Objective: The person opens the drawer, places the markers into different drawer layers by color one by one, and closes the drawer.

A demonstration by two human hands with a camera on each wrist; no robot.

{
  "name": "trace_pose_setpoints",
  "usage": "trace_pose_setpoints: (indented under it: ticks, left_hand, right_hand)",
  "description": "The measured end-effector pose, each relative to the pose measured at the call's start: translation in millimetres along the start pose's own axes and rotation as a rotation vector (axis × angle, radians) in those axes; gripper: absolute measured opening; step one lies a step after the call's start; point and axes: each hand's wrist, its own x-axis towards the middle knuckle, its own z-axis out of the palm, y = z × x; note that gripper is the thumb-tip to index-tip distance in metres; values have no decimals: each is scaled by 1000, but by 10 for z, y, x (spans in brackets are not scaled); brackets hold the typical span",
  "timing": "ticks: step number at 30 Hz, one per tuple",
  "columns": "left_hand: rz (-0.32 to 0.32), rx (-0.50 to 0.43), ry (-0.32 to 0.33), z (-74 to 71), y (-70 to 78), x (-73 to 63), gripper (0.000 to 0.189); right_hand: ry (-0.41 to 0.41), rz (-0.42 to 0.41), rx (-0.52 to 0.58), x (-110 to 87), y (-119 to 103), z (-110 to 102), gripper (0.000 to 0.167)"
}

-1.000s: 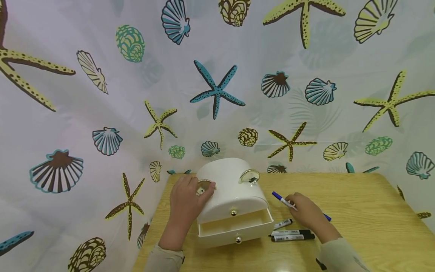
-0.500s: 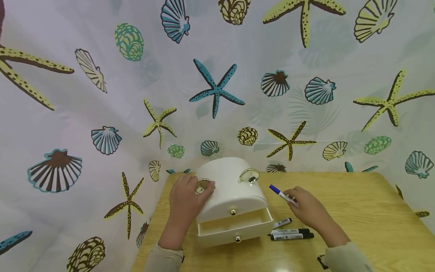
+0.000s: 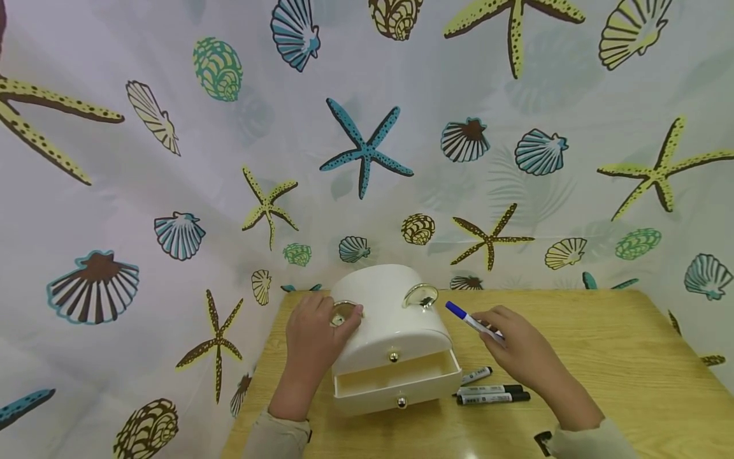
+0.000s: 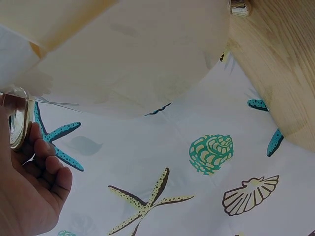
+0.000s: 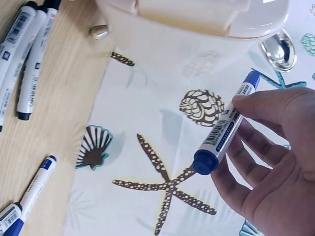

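A white round-topped drawer box (image 3: 378, 290) with gold-rimmed ears stands on the table, its lower drawer (image 3: 373, 400) pulled out and bare inside. My left hand (image 3: 314, 347) grips the box's left ear (image 4: 18, 123), with curled fingers (image 4: 49, 160) around its rim in the left wrist view. Between thumb and fingers, my right hand (image 3: 522, 347) pinches a blue-capped whiteboard marker (image 3: 457, 310) to the right of the box. In the right wrist view this marker (image 5: 221, 129) is tilted, printed label showing. The right ear (image 3: 421, 296) faces that hand.
Several black-capped markers (image 3: 493, 398) lie on the wooden table (image 3: 619, 357) just right of the drawer. Blue markers (image 5: 37, 184) also lie on the table in the right wrist view. A shell-and-starfish patterned cloth (image 3: 401, 191) hangs behind and at both sides.
My right hand has raised the blue-capped marker off the table and brought it left, closer to the box. The left hand has stayed on the ear.
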Motion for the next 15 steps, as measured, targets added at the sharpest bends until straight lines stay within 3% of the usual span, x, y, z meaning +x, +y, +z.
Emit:
trace_pose_setpoints:
  ticks: [6,15]
  left_hand:
    - [-9,-5,-10,6,15,3,53]
    - [-10,1,-3,9,34,20,52]
  right_hand:
    - [67,-53,34,-6,-110,-91,29]
    - [162,-227,44,20,-267,-140,38]
